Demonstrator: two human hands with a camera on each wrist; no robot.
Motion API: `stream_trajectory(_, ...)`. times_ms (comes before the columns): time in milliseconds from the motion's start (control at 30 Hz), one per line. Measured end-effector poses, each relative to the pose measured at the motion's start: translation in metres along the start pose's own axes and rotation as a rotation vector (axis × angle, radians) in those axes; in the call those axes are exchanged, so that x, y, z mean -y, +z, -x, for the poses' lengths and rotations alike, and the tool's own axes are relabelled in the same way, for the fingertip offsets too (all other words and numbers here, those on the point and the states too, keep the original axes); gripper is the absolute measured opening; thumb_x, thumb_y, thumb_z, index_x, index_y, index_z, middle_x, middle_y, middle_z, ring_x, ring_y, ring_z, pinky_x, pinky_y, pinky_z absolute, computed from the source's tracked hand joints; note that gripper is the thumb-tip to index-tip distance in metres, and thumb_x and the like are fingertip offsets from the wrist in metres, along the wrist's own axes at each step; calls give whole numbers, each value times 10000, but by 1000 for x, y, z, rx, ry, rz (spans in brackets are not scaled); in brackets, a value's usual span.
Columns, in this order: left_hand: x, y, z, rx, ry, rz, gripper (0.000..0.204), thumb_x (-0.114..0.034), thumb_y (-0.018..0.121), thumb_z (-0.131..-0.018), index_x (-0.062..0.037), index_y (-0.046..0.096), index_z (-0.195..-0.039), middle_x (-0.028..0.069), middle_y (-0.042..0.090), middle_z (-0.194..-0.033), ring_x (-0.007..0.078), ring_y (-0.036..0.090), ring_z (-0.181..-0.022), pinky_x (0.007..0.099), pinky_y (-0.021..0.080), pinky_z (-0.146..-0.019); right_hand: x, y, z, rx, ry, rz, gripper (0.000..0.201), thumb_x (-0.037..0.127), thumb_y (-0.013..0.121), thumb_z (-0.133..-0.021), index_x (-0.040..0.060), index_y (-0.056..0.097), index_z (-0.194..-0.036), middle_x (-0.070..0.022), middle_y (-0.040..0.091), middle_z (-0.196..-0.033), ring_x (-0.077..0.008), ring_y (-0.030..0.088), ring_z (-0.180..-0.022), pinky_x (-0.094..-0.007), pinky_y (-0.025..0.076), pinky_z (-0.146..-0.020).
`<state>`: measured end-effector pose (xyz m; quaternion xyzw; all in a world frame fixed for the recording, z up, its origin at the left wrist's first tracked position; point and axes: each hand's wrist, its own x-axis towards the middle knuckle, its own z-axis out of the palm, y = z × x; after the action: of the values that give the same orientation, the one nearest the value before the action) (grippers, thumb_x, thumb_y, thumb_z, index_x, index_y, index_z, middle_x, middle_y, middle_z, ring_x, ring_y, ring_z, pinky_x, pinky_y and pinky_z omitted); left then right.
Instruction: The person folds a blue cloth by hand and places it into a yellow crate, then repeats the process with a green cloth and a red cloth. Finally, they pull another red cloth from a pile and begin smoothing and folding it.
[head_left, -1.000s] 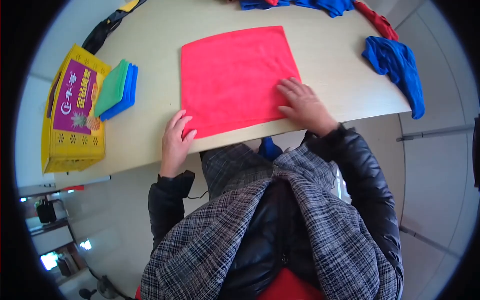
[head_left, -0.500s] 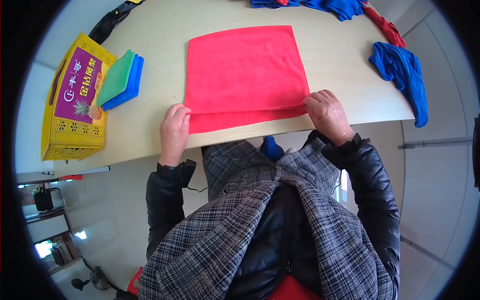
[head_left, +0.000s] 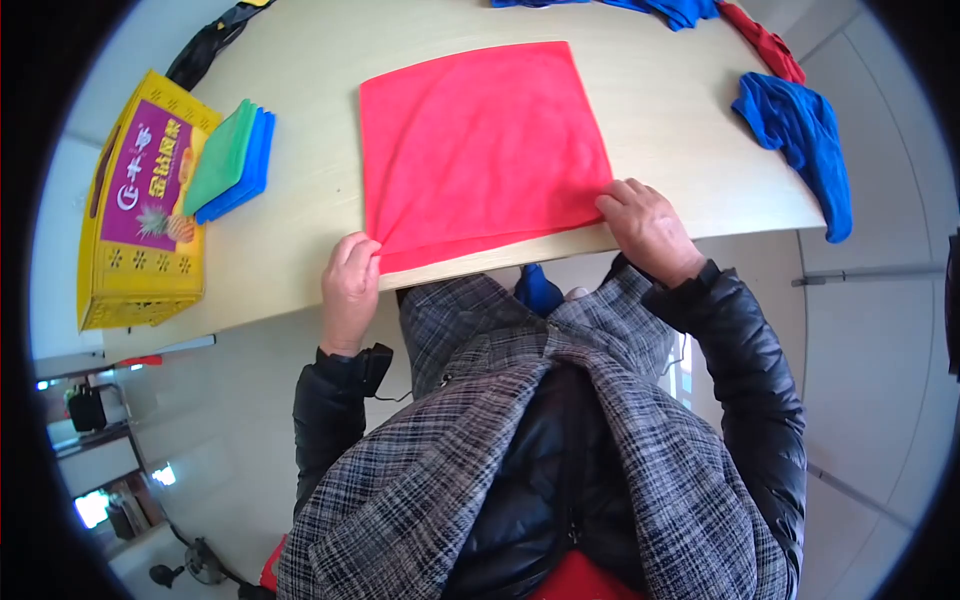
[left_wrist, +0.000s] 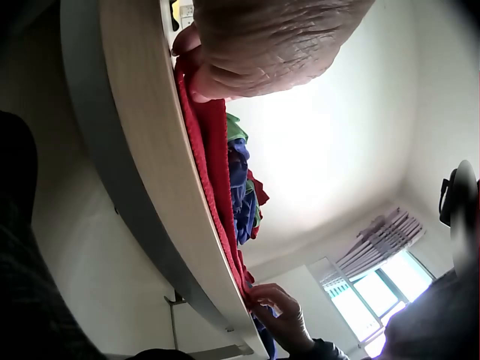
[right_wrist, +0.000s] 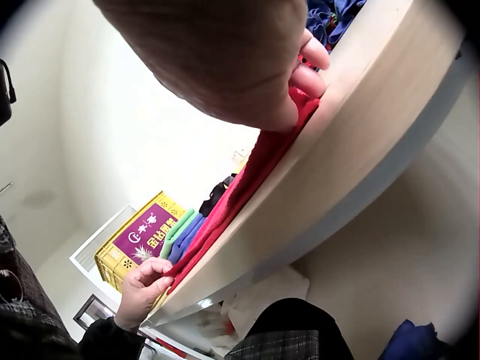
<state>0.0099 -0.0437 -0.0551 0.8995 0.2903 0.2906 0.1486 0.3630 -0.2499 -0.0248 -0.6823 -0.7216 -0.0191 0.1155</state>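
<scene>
A red cloth [head_left: 485, 145] lies spread on the table, its near edge close to the table's front edge. At its near left corner the left hand [head_left: 350, 292] pinches the cloth between thumb and fingers. The right hand [head_left: 652, 230] pinches the near right corner, fingers curled. In the left wrist view the cloth [left_wrist: 217, 161] runs as a layered strip along the table edge from the left hand [left_wrist: 274, 45] to the right hand [left_wrist: 283, 319]. The right wrist view shows the right hand [right_wrist: 225, 60] on one end of the cloth [right_wrist: 240, 191] and the left hand [right_wrist: 141, 291] on the other.
A yellow box [head_left: 145, 205] stands at the table's left, with folded green [head_left: 222, 160] and blue cloths [head_left: 250, 180] against it. A blue cloth [head_left: 800, 135] hangs over the right edge. A red cloth [head_left: 765, 42] and blue cloths [head_left: 670, 8] lie at the far side.
The right hand went from lying flat on the cloth to pinching its near right corner. A near-edge strip seen below the upper layer half a second ago is now narrower, and soft creases run across the cloth.
</scene>
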Motion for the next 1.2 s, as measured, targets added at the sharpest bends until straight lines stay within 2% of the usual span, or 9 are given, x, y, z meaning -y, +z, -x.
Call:
stream_trajectory(433, 2, -6, 17, -24, 59, -32, 157, 20, 660, -820, -2, 638, -974, 139, 627, -1042, 337, 630, -961, 420, 525, -825, 9, -3, -6, 4, 34, 46, 244, 22, 657, -779, 7, 615, -1019, -142, 613, -1032, -337, 597, -979, -415, 508, -849)
stream_trajectory(533, -5, -3, 17, -25, 71, 0, 164, 16, 671, -813, -4, 641, -973, 139, 628, -1040, 335, 631, -953, 417, 525, -823, 52, -21, -33, -101, -76, -118, 288, 61, 706, -776, 9, 625, -1047, -139, 620, -1055, -339, 599, -1006, -416, 500, -868)
stream_trajectory(600, -2, -2, 19, -25, 79, -3, 169, 18, 674, -808, -5, 643, -973, 137, 629, -1041, 334, 631, -946, 416, 527, -815, 84, 6, -56, -214, -167, -231, 370, 107, 747, -771, 14, 616, -1105, -142, 623, -1069, -336, 602, -1033, -419, 494, -874)
stream_trajectory(767, -10, -2, 17, -85, 100, 11, 164, 18, 681, -805, 1, 645, -964, 133, 638, -1013, 332, 636, -889, 402, 536, -782, 158, 57, -124, -222, -319, -281, 412, 149, 727, -801, 26, 580, -1166, -143, 613, -998, -328, 622, -955, -419, 499, -859)
stream_trajectory(867, -3, -14, 2, -37, 62, 112, 145, 5, 678, -820, 7, 644, -961, 136, 643, -979, 330, 641, -848, 389, 538, -760, 170, 71, -142, -68, -301, -308, 296, 149, 699, -828, 33, 601, -1082, -124, 606, -934, -320, 630, -897, -425, 507, -815)
stream_trajectory(933, 10, -24, -9, 122, -33, 312, 123, -16, 670, -845, 11, 644, -962, 142, 647, -941, 327, 646, -809, 373, 536, -732, 166, 78, -145, -95, -284, -343, 257, 139, 690, -836, 35, 604, -1054, -122, 604, -919, -321, 632, -878, -427, 511, -789)
stream_trajectory(967, 25, -27, -21, 113, -29, 313, 123, -16, 670, -845, 11, 644, -962, 142, 647, -941, 327, 646, -809, 373, 536, -732, 162, 81, -144, -111, -259, -387, 218, 129, 682, -843, 38, 607, -1026, -120, 603, -903, -321, 633, -858, -430, 514, -763)
stream_trajectory(1033, 74, -25, -64, 65, -262, 280, 138, -77, 666, -876, 3, 656, -989, 143, 650, -905, 322, 643, -765, 366, 527, -712, 162, 79, -142, -123, -247, -419, 178, 118, 673, -851, 40, 609, -998, -118, 602, -887, -321, 634, -839, -432, 517, -737)
stream_trajectory(1200, 189, 39, -172, -46, -98, 39, 255, -192, 713, -834, -24, 685, -1024, 130, 678, -954, 305, 658, -849, 396, 526, -762, 171, 65, -139, -227, -221, -518, 113, 85, 667, -861, 44, 618, -954, -128, 590, -846, -339, 628, -773, -427, 523, -665)
